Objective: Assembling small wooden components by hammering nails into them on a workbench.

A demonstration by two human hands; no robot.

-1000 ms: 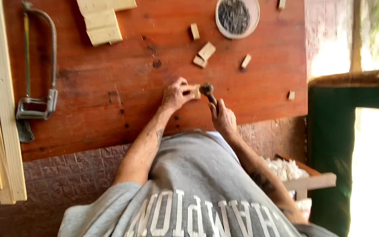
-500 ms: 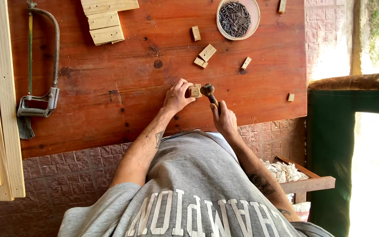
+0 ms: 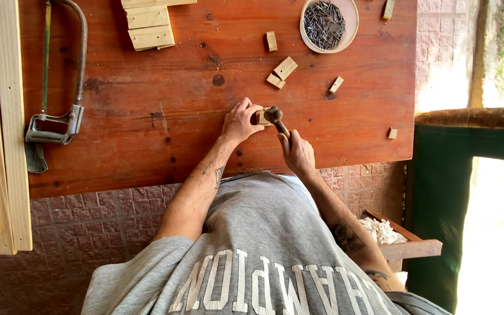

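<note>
1 head view looks straight down from well above onto the red wooden table [image 3: 147, 134] and the person's shoulders.

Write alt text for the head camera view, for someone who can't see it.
A person in a grey shirt works at a red-brown wooden table, the left hand steadying a small wood block while the right hand holds a hammer whose head is at the block. Around them lie small wood offcuts, a bowl of nails, stacked wood pieces and a hacksaw.
</note>
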